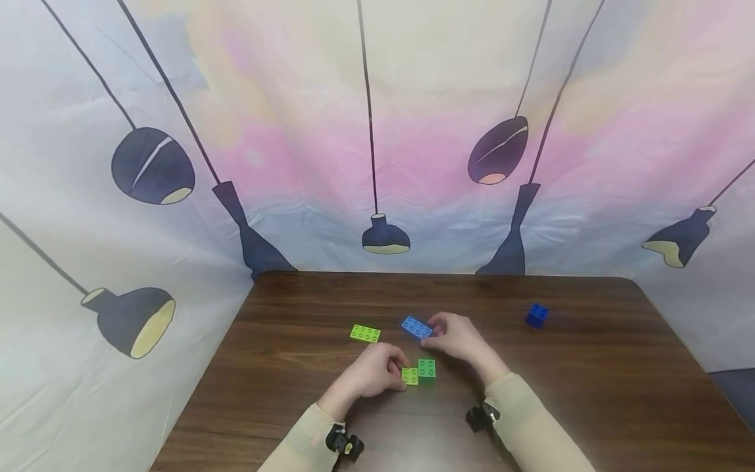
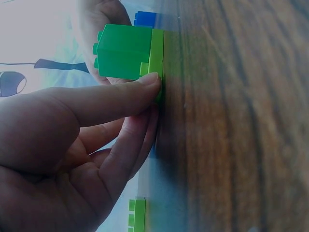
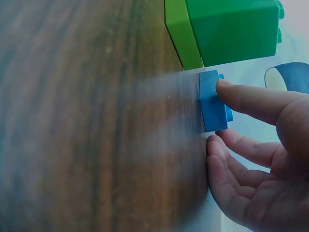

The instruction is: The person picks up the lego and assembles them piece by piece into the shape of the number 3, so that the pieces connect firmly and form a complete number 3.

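My left hand [image 1: 374, 372] pinches the left end of a flat lime-green toy brick [image 1: 409, 376] between thumb and fingers. A taller green brick [image 1: 427, 369] sits on the right end of that lime brick, studs up, as the left wrist view [image 2: 125, 50] also shows. Farther back, a flat light-blue brick [image 1: 416, 327] lies angled on the table. My right hand [image 1: 460, 337] has its thumb and fingertips at the near right end of it. In the right wrist view the thumb overlaps the blue brick [image 3: 212, 104], with the fingers at its other side.
A second flat lime-green brick [image 1: 365, 334] lies on the table [image 1: 295, 393], left of the light-blue one. Toward the back right stands a dark-blue brick [image 1: 537, 316]. Behind the table hangs a cloth backdrop [image 1: 425, 164] printed with lamps.
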Demonstrator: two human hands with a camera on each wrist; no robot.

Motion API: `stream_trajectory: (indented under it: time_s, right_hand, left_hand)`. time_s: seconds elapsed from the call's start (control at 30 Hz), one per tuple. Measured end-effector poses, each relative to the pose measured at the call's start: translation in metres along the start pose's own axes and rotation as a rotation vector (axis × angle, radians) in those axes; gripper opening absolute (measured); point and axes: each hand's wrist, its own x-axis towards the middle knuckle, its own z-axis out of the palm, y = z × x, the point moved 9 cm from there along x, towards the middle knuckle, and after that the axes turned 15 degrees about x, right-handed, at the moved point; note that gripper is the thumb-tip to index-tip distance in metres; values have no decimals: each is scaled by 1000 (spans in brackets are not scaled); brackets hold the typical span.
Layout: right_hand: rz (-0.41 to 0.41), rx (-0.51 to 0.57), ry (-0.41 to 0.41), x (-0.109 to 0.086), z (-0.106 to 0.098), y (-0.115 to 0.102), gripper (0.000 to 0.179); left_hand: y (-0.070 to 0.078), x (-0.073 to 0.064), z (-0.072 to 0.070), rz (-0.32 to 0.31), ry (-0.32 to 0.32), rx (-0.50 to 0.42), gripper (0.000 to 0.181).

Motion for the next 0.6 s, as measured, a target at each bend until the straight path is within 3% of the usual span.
stream_trajectory:
  time_s: [0.6]
  right_hand:
    - [5, 6, 3, -3, -2, 0, 37]
  left_hand:
    - [0, -1, -1, 11, 20, -5, 30]
